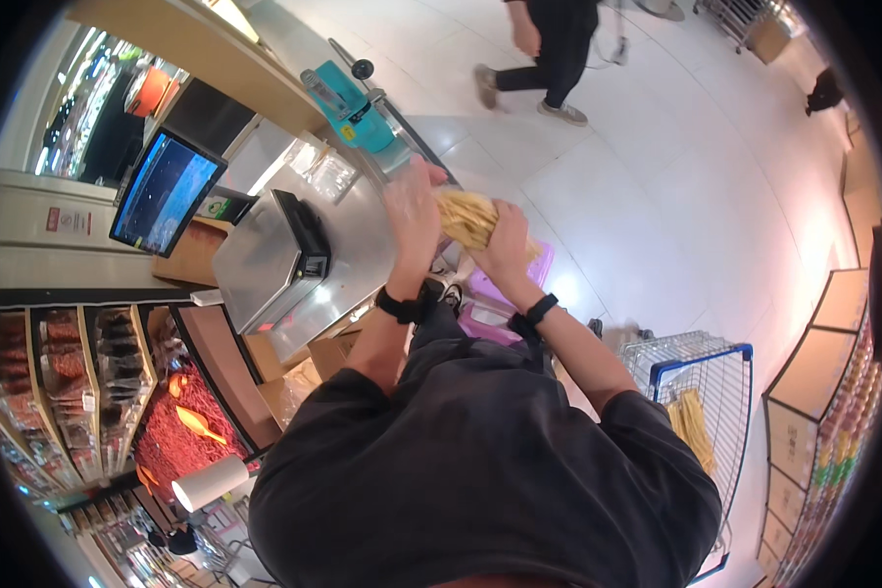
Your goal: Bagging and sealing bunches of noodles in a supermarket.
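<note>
Between my hands is a clear plastic bag of pale yellow sticks (pixel 467 218), which look like dried bean curd sticks. My right hand (pixel 505 243) is closed around the bag's right end. My left hand (pixel 416 211) grips the left end, where clear film shows by the fingers. Just ahead and to the left, a teal bag sealer (pixel 351 110) stands at the edge of the steel counter (pixel 348 279). Below my hands, partly covered by them, is a pink plastic basket (pixel 534 269).
A black angular device (pixel 302 235) and a lit monitor (pixel 167 191) stand left. A wire cart (pixel 701 358) at my right holds more yellow sticks (pixel 691 426). Bins of red dried goods (pixel 191 407) lie lower left. A person in dark clothes (pixel 549 59) walks ahead on the tiles.
</note>
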`<state>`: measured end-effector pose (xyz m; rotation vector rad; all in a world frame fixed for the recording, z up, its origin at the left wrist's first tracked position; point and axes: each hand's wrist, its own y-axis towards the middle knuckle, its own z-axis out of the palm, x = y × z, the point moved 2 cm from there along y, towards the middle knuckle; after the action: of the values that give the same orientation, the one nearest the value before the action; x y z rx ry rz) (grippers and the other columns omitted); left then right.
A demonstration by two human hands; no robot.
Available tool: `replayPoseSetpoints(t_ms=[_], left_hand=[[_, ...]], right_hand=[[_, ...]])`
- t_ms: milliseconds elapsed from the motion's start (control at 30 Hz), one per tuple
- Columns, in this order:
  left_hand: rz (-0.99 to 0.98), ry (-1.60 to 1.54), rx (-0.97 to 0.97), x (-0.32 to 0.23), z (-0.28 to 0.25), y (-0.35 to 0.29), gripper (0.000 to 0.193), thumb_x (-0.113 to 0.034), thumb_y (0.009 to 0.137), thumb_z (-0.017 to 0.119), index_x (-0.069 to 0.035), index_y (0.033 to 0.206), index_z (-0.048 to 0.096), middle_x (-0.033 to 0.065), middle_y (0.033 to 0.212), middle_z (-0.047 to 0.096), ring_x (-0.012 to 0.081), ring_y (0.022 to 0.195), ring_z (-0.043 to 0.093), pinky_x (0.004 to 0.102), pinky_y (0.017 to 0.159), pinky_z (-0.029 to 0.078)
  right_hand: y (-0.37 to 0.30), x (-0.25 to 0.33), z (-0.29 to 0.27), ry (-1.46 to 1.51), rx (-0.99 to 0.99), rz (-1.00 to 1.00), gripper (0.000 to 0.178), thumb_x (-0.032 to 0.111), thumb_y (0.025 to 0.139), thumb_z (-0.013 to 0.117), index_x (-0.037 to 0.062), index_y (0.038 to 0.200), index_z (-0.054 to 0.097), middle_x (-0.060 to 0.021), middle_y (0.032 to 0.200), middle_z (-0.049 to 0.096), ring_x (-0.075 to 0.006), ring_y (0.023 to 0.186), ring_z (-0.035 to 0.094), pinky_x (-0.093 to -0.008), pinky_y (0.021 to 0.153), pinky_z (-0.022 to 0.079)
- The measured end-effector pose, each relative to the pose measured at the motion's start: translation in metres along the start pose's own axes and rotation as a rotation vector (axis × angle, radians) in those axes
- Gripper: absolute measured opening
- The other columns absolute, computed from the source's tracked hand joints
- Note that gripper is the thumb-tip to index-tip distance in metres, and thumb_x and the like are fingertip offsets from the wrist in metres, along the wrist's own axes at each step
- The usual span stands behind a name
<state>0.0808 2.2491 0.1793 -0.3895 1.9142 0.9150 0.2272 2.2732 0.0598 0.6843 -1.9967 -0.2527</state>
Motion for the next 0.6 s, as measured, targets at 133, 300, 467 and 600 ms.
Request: replayPoseSetpoints(t_ms=[133, 300, 467, 600], left_hand=[[0.308, 0.295, -0.146, 0.034, -0.015, 0.054, 0.042, -0.032, 0.105, 0.056, 0.003, 0.083, 0.067, 0.0089, 0.067, 0.058, 0.0219, 0.062, 0.057, 0.0375, 0.063, 0.044], [0.119, 0.233, -0.202, 0.102, -0.034, 0.114, 0.039, -0.029, 0.098, 0.068, 0.004, 0.075, 0.068, 0.0083, 0.061, 0.060, 0.0176, 0.055, 0.056, 0.0336, 0.060, 0.045], [-0.173, 0.111, -0.193, 0.115, -0.046, 0.137, 0.036, -0.025, 0.090, 0.077, 0.005, 0.074, 0.069, 0.0066, 0.057, 0.063, 0.0132, 0.049, 0.057, 0.0294, 0.055, 0.046], [-0.336, -0.107, -0.031, 0.123, -0.051, 0.154, 0.033, -0.020, 0.090, 0.078, 0.006, 0.072, 0.068, 0.0063, 0.059, 0.064, 0.0131, 0.050, 0.062, 0.0269, 0.047, 0.048]], right_hand=[[0.064, -0.018, 0.034, -0.138, -0.057, -0.161, 0.078, 0.020, 0.068, 0.083, 0.0017, 0.133, 0.045, -0.0201, 0.118, 0.053, -0.0400, 0.111, 0.049, -0.0500, 0.097, 0.037], [0.137, -0.026, 0.091, -0.229, -0.033, -0.220, 0.069, 0.019, 0.072, 0.078, 0.0020, 0.131, 0.046, -0.0197, 0.117, 0.053, -0.0387, 0.110, 0.050, -0.0486, 0.096, 0.037], [0.161, -0.052, 0.133, -0.245, -0.013, -0.228, 0.072, 0.024, 0.073, 0.081, 0.0022, 0.132, 0.045, -0.0195, 0.119, 0.053, -0.0393, 0.111, 0.049, -0.0496, 0.096, 0.038], [0.179, -0.058, 0.153, -0.224, -0.005, -0.209, 0.073, 0.024, 0.071, 0.083, 0.0023, 0.130, 0.045, -0.0199, 0.117, 0.052, -0.0397, 0.110, 0.049, -0.0489, 0.095, 0.039]])
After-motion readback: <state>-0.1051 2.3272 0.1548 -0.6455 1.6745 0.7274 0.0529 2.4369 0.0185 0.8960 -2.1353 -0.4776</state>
